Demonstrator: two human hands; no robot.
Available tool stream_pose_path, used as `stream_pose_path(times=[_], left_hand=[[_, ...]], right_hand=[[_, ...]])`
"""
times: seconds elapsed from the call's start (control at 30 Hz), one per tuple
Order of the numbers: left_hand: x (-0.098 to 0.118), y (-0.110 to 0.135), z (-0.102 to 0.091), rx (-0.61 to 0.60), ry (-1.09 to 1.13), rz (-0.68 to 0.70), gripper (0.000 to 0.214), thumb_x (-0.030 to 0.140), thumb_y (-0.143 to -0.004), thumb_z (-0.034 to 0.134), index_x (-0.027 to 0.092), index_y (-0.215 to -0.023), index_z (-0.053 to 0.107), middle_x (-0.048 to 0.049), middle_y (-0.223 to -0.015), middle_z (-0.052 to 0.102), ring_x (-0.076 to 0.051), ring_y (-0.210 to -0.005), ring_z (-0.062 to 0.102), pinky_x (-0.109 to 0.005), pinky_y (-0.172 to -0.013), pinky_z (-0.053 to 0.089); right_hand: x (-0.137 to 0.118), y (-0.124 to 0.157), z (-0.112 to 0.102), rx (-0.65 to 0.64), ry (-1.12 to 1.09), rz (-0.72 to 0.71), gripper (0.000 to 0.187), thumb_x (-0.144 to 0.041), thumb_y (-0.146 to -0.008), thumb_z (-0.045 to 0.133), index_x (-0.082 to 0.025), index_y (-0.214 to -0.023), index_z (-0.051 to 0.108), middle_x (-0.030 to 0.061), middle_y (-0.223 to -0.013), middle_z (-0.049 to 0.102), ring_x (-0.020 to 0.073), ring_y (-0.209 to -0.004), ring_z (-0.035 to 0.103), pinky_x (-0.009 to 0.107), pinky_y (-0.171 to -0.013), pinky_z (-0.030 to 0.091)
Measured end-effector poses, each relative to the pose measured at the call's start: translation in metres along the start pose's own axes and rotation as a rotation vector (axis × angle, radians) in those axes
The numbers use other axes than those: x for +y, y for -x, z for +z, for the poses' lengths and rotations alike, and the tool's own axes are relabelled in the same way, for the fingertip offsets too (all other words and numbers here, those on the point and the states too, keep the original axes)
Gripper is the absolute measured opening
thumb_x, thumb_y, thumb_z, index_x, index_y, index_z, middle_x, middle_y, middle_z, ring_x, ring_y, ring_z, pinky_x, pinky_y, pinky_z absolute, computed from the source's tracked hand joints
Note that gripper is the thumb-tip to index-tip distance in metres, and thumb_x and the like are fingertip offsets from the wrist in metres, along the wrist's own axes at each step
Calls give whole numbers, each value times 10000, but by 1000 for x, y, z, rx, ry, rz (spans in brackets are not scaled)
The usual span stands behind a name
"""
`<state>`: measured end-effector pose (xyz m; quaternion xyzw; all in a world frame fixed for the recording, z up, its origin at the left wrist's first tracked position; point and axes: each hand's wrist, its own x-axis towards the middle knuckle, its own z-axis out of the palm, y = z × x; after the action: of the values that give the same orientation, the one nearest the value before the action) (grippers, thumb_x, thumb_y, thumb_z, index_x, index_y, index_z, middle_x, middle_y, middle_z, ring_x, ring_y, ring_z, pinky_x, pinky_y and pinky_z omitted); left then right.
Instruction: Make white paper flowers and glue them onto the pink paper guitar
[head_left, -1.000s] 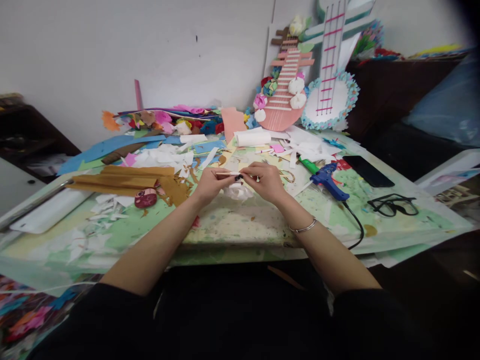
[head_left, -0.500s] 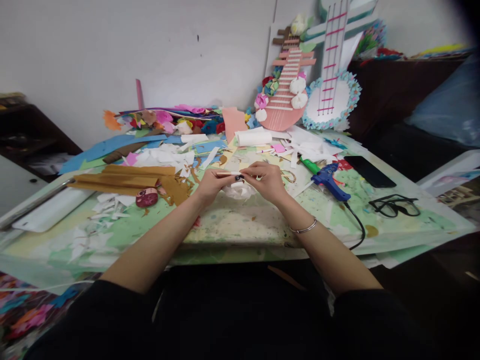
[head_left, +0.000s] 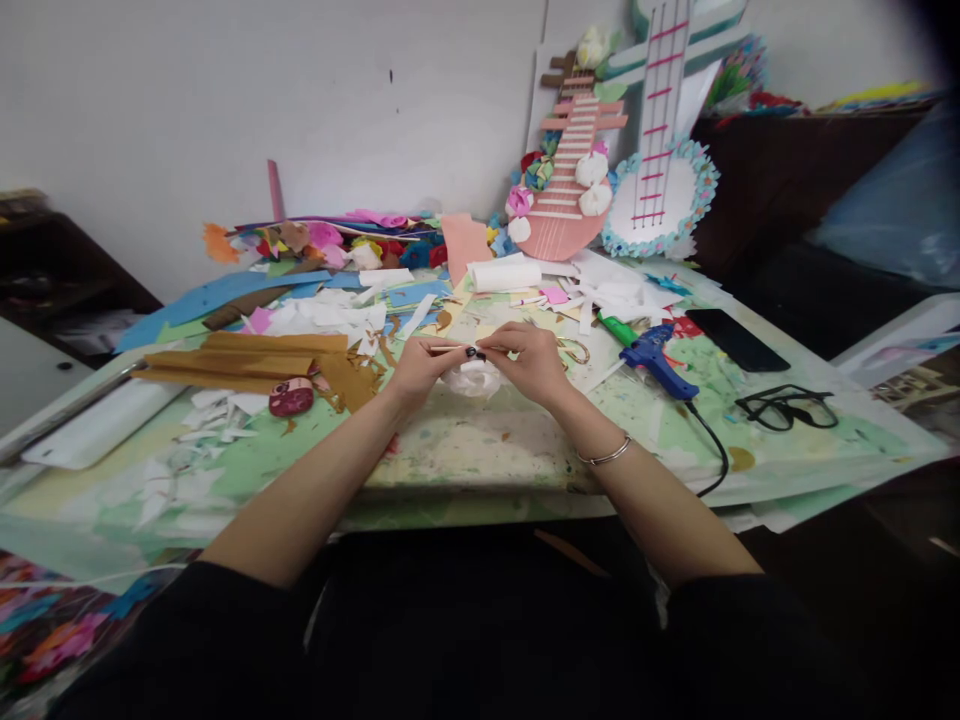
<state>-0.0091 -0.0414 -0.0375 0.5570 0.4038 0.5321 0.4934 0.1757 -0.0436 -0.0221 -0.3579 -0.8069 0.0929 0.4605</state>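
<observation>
Between my two hands, low over the table, runs a thin pale stick (head_left: 446, 349). My left hand (head_left: 420, 372) is closed on one part of it, thumb and fingers pinched together. The fingertips of my right hand (head_left: 526, 362) pinch at its other end, close to the left fingertips. Whether a small piece of paper is also in the pinch is too small to tell. Just under the fingers sits a crumpled white paper bundle (head_left: 475, 380), partly hidden by both hands. A blue glue gun (head_left: 660, 358) lies to the right of my right hand.
Brown crepe paper (head_left: 244, 362) and a dark red patterned object (head_left: 291, 397) lie left. White paper scraps (head_left: 326, 320) and a white roll (head_left: 505, 275) are farther back. A phone (head_left: 737, 339) and glasses (head_left: 786, 408) lie right. Decorated paper instruments (head_left: 568, 225) lean against the wall.
Both hands keep their pinch in nearly the same place, with small finger movements. The stick looks thinner between the fingers than before. The whole view has shifted slightly.
</observation>
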Motion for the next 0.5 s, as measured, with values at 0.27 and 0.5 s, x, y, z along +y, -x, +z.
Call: stream_pose_path(times=[0.27, 0.5], left_hand=[[1, 0, -3, 6, -14, -44, 293, 295, -541, 842, 117, -766, 784, -57, -616, 703, -105, -526, 529, -223, -504, 362], [11, 4, 1, -10, 14, -116, 310, 278, -483, 843, 112, -736, 775, -56, -619, 698, -108, -520, 554, -221, -505, 394]], right_hand=[[4, -2, -6, -188, 75, -93, 331, -95, -841, 489, -185, -1030, 746, 71, -924, 714, 162, -799, 645, 262, -724, 452], [7, -2, -8, -180, 48, -139, 281, -163, -869, 520, -196, -1010, 760, 75, -895, 711, 139, -735, 637, 248, -682, 445]])
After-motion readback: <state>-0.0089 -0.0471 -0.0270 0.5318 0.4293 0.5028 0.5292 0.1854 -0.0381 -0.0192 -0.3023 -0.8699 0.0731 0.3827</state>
